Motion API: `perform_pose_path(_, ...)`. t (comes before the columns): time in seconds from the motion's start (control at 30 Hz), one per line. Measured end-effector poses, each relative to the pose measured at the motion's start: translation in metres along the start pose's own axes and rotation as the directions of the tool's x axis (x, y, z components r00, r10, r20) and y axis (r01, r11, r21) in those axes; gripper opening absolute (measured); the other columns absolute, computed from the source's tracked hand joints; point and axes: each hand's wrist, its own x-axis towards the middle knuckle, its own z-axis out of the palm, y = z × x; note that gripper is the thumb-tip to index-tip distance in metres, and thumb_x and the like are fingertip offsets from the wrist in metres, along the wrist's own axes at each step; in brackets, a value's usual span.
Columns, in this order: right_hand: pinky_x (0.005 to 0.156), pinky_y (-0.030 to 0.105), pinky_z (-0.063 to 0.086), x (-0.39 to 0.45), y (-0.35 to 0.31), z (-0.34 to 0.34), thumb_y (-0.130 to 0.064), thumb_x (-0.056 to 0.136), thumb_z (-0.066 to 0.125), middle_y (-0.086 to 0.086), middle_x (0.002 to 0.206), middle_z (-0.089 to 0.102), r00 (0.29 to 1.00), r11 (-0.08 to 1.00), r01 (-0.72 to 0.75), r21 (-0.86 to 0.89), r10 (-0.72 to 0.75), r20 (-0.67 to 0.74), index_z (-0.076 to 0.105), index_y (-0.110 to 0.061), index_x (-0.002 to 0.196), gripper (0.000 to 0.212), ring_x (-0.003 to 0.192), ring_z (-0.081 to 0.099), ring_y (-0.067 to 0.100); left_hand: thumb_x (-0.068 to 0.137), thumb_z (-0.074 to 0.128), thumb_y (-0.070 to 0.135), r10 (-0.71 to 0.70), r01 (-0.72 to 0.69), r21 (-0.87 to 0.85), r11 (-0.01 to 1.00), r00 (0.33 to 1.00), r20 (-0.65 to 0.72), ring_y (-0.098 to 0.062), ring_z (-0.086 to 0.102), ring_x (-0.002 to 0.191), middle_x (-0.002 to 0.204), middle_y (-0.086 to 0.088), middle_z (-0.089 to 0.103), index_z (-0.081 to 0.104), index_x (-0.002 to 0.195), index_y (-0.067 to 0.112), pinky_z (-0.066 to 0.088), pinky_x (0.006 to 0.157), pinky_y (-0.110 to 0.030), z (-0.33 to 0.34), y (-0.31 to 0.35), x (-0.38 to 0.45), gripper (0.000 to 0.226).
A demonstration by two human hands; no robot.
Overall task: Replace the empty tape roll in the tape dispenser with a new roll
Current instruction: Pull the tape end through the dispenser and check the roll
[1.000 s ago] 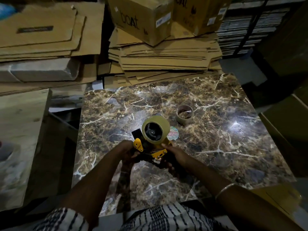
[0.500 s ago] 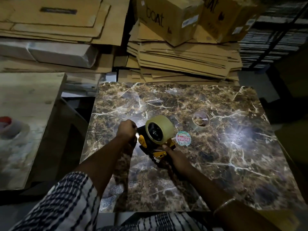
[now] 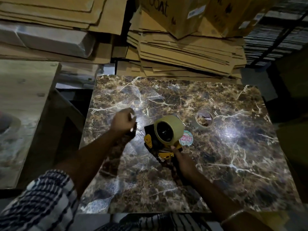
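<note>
A black and yellow tape dispenser (image 3: 148, 141) stands on the marble table (image 3: 225, 172) with a full tan tape roll (image 3: 175, 126) mounted on its hub. My right hand (image 3: 182, 158) grips the dispenser's handle from below. My left hand (image 3: 123, 121) is to the left of the dispenser, fingers pinched together, and a faint glossy strip of clear tape seems to stretch from them back to the roll. The empty cardboard core (image 3: 204, 121) lies on the table to the right of the dispenser.
A round printed sticker (image 3: 187, 140) lies just right of the dispenser. Flattened cardboard (image 3: 183, 52) and boxes are stacked behind the table. A wooden board (image 3: 21, 100) with another tape roll (image 3: 8, 125) is on the left.
My left hand has left the dispenser's front and drawn away to the left with its fingers pinched. My right hand keeps its hold on the handle. The camera has tilted closer.
</note>
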Motion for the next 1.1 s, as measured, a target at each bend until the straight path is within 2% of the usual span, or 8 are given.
perform_pose_path(0.17,0.063,0.033,0.035,0.000,-0.003,-0.006,-0.069,0.091,0.051,-0.004,0.048,0.058,0.999,0.992,0.047,-0.115,-0.046,0.010,0.063,-0.023,0.053,0.061,0.053,0.054,0.020,0.092,0.046,0.037,0.276,-0.277,0.007,0.961,0.960,0.051,-0.028,0.061,0.079,0.081,-0.004,0.067,0.069,0.085,0.016,0.050,0.065,-0.039,0.045,-0.007,-0.050,0.031)
perform_pose_path(0.3,0.062,0.033,0.030,-0.004,-0.010,-0.001,-0.067,0.093,0.051,-0.006,0.048,0.044,0.999,0.982,0.049,-0.180,-0.045,0.026,0.048,-0.021,0.053,0.061,0.051,0.045,0.017,0.093,0.053,0.036,0.387,-0.386,0.181,0.904,0.921,0.033,-0.029,0.063,0.103,0.115,0.007,0.074,0.075,0.104,0.026,0.048,0.078,-0.041,0.060,-0.025,-0.066,0.027)
perform_pose_path(0.43,0.079,0.035,0.049,-0.003,-0.007,0.000,-0.078,0.086,0.050,-0.002,0.071,0.071,0.996,0.979,0.039,-0.202,-0.023,0.082,0.072,-0.018,0.075,0.065,0.072,0.066,0.018,0.096,0.043,0.044,0.402,-0.407,0.270,0.872,0.912,0.076,-0.024,0.053,0.131,0.132,0.012,0.066,0.072,0.110,0.035,0.031,0.087,-0.039,0.065,-0.028,-0.082,0.032)
perform_pose_path(0.57,0.110,0.049,0.044,-0.005,-0.008,0.000,-0.098,0.066,0.043,-0.004,0.123,0.074,0.970,0.997,-0.059,-0.044,0.068,0.235,0.074,-0.043,0.113,0.079,0.117,0.067,0.018,0.100,0.038,0.043,0.404,-0.428,0.331,0.841,0.904,0.141,-0.021,0.045,0.141,0.141,0.010,0.060,0.066,0.116,0.035,0.033,0.092,-0.041,0.064,-0.035,-0.084,0.033)
perform_pose_path(0.7,0.112,0.049,0.041,-0.006,-0.007,-0.004,-0.103,0.064,0.031,-0.005,0.136,0.066,0.957,0.997,-0.075,-0.017,0.077,0.279,0.065,-0.069,0.101,0.060,0.124,0.061,0.016,0.100,0.040,0.040,0.404,-0.416,0.341,0.843,0.908,0.109,-0.019,0.046,0.141,0.141,0.009,0.061,0.066,0.119,0.033,0.040,0.094,-0.043,0.060,-0.031,-0.088,0.033)
perform_pose_path(0.87,0.068,0.039,0.048,-0.009,0.016,-0.007,-0.103,0.064,0.029,0.033,0.095,0.069,0.981,0.993,-0.072,-0.093,0.088,0.173,0.066,0.002,0.115,0.123,0.066,0.061,0.030,0.103,0.035,0.046,0.329,-0.367,0.338,0.867,0.930,0.165,-0.012,0.036,0.147,0.154,0.018,0.044,0.050,0.142,0.040,0.034,0.105,-0.047,0.057,-0.027,-0.091,0.042)
perform_pose_path(0.97,0.104,0.062,0.046,-0.021,0.025,-0.009,-0.098,0.072,0.032,0.019,0.125,0.070,0.988,0.995,-0.092,-0.043,0.096,0.122,0.070,-0.027,0.122,0.095,0.113,0.067,0.039,0.103,0.026,0.054,0.290,-0.344,0.337,0.877,0.936,0.200,-0.009,0.027,0.150,0.159,0.021,0.033,0.032,0.151,0.045,0.023,0.113,-0.051,0.057,-0.025,-0.093,0.050)
perform_pose_path(1.1,0.106,0.074,0.035,-0.031,0.029,-0.012,-0.101,0.067,0.035,0.027,0.129,0.064,0.985,0.990,-0.140,0.014,0.137,0.104,0.079,-0.041,0.097,0.080,0.125,0.052,0.054,0.103,0.026,0.058,0.284,-0.339,0.334,0.880,0.937,0.203,-0.007,0.025,0.151,0.159,0.020,0.034,0.028,0.153,0.046,0.018,0.115,-0.053,0.056,-0.025,-0.095,0.052)
